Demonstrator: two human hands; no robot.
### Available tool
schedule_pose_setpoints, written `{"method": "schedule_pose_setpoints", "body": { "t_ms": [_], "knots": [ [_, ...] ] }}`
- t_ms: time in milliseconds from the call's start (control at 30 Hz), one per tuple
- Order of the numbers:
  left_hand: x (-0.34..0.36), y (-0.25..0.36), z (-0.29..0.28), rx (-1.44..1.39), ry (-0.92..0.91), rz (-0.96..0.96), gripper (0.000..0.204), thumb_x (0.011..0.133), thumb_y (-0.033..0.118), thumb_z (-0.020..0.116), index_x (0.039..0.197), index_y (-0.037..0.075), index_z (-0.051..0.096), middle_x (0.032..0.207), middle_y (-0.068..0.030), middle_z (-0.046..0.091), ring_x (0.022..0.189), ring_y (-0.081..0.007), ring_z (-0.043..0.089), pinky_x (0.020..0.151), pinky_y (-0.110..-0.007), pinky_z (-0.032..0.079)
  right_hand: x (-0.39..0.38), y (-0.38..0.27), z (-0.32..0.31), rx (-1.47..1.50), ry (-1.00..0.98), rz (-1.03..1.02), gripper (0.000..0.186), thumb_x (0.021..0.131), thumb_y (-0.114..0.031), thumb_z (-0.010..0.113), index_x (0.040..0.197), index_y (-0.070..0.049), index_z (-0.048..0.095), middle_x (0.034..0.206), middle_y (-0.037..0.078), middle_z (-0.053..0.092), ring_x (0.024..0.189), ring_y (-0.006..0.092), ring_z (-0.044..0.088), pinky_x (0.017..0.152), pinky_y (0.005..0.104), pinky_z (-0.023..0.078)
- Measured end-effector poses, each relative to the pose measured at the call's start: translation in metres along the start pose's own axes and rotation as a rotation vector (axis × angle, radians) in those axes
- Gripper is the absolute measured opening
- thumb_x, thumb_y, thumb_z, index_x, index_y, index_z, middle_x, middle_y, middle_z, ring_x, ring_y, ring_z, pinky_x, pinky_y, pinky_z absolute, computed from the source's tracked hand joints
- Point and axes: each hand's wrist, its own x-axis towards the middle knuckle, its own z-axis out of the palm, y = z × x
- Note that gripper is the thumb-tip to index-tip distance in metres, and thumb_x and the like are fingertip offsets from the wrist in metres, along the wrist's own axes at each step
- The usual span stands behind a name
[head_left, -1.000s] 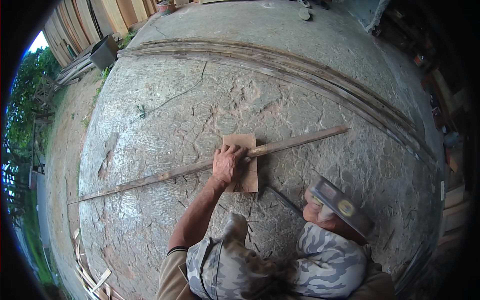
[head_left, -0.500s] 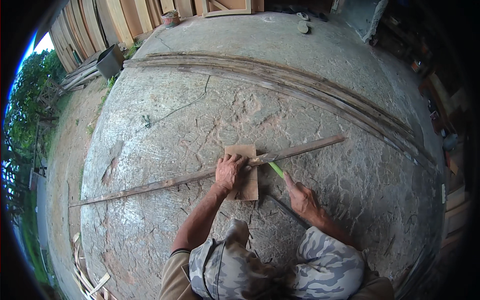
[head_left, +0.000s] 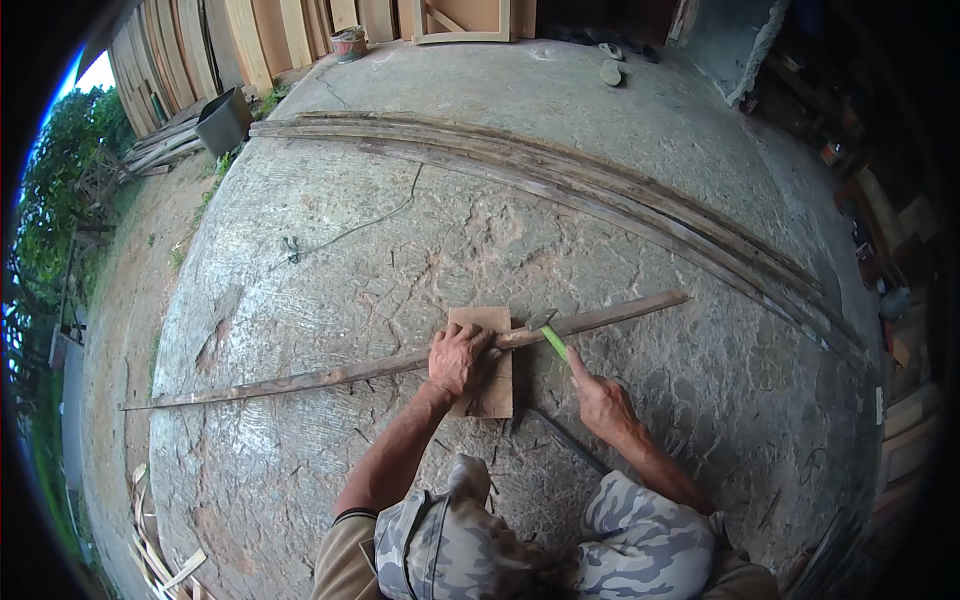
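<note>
My left hand (head_left: 455, 360) is closed on a long weathered wooden batten (head_left: 620, 308), pressing it across a small tan board (head_left: 485, 400) on the concrete. My right hand (head_left: 605, 400) grips a hammer (head_left: 555, 340) by its green handle; the head is over the batten just right of the board, and whether it touches is unclear. A dark metal bar (head_left: 570, 440) lies below the board, toward my right forearm.
Several long weathered battens (head_left: 560, 170) cross the concrete floor (head_left: 300, 300) ahead. A thin cord (head_left: 400, 205), a grey bin (head_left: 222, 125), leaning planks (head_left: 185, 45), a small bucket (head_left: 348, 45) and footwear (head_left: 612, 72) are farther out. Wood scraps (head_left: 175, 570) lie at lower left.
My right hand has swung the hammer from beside my body at lower right up to the batten. My left hand stays on the batten. The surroundings sit slightly lower in the picture.
</note>
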Motion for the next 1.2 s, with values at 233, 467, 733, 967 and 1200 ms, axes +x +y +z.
{"method": "schedule_pose_setpoints", "body": {
  "t_ms": [233, 467, 733, 967, 1200],
  "knots": [
    [-0.003, -0.002, 0.002, -0.074, -0.065, -0.025, 0.042, 0.098, 0.048, 0.064, 0.129, 0.021, 0.071, 0.120, -0.0039, 0.066, 0.117, -0.0291, 0.057, 0.094, -0.044, 0.044, -0.021, -0.005, -0.006, 0.222, 0.116, -0.103, 0.065, 0.099, 0.000, 0.064, 0.160, -0.008, 0.044, 0.087, 0.022, 0.067, 0.072, 0.0412, 0.070, 0.061, 0.0442, 0.056],
    [-0.001, 0.000, 0.003, -0.057, -0.102, -0.049, 0.043, 0.097, 0.048, 0.065, 0.131, 0.022, 0.071, 0.122, -0.0029, 0.066, 0.118, -0.0294, 0.057, 0.094, -0.045, 0.044, -0.003, 0.000, 0.012, 0.040, -0.187, 0.051, 0.070, 0.098, 0.000, 0.059, 0.163, -0.007, 0.035, 0.076, 0.024, 0.065, 0.065, 0.0400, 0.068, 0.058, 0.0462, 0.052],
    [-0.002, -0.014, 0.002, -0.062, -0.114, 0.023, 0.051, 0.097, 0.042, 0.067, 0.142, 0.019, 0.062, 0.125, -0.0074, 0.064, 0.122, -0.0324, 0.056, 0.098, -0.045, 0.046, -0.030, 0.024, 0.014, 0.244, 0.133, -0.005, 0.065, 0.100, -0.006, 0.062, 0.162, -0.009, 0.040, 0.076, 0.026, 0.066, 0.066, 0.0409, 0.069, 0.060, 0.0456, 0.053],
    [0.003, -0.026, -0.032, -0.319, -0.204, 0.079, 0.044, 0.098, 0.028, 0.068, 0.137, 0.010, 0.057, 0.110, -0.0165, 0.070, 0.110, -0.0380, 0.064, 0.097, -0.047, 0.049, -0.154, 0.115, 0.002, 0.466, 0.102, 0.638, 0.059, 0.105, -0.003, 0.054, 0.162, -0.015, 0.044, 0.113, 0.016, 0.070, 0.079, 0.0151, 0.057, 0.073, 0.0327, 0.052],
    [0.018, -0.014, -0.041, -0.286, -0.452, 0.041, 0.027, 0.103, 0.025, 0.055, 0.125, 0.010, 0.060, 0.103, -0.0223, 0.071, 0.099, -0.0445, 0.069, 0.082, -0.052, 0.054, -0.195, 0.090, -0.012, -0.231, -0.017, 0.264, 0.045, 0.089, -0.017, 0.074, 0.133, -0.009, 0.066, 0.115, 0.015, 0.060, 0.113, 0.0397, 0.058, 0.093, 0.0519, 0.050]
  ]
}}
